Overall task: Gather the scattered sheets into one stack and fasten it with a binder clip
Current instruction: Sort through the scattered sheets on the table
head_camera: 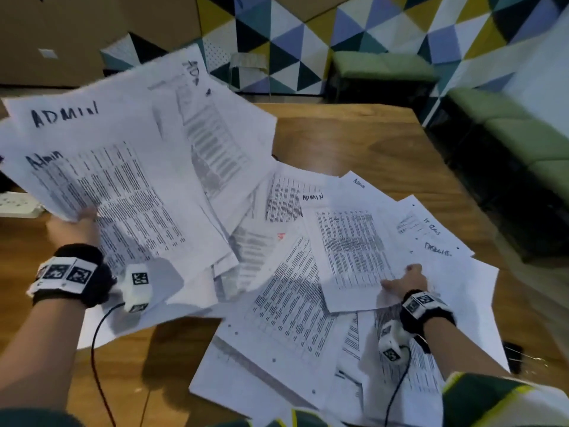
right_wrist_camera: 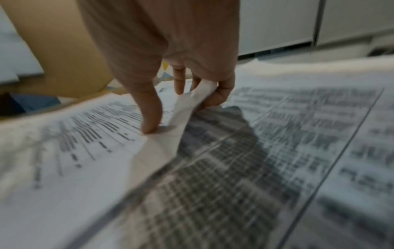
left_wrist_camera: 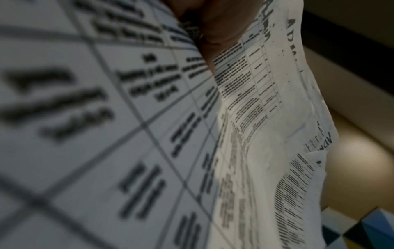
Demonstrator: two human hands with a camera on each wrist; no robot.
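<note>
The left hand (head_camera: 72,228) grips a fanned bunch of sheets (head_camera: 129,155) raised above the desk (head_camera: 354,140), at least four showing. The right hand (head_camera: 406,283) pinches one sheet's corner (right_wrist_camera: 192,104) among roughly eight loose sheets (head_camera: 292,303) overlapping on the desk. Two green benches (head_camera: 385,67) stand behind.

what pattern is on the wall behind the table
The wall has a triangle pattern in white, blue, yellow, teal and black, clearest in the head view.

A wooden table (head_camera: 354,140) is standing before a wall of coloured triangular panels (head_camera: 308,41), with green cushioned benches (head_camera: 381,67) sitting along it and a white power strip (head_camera: 18,206) lying at the table's left edge.
</note>
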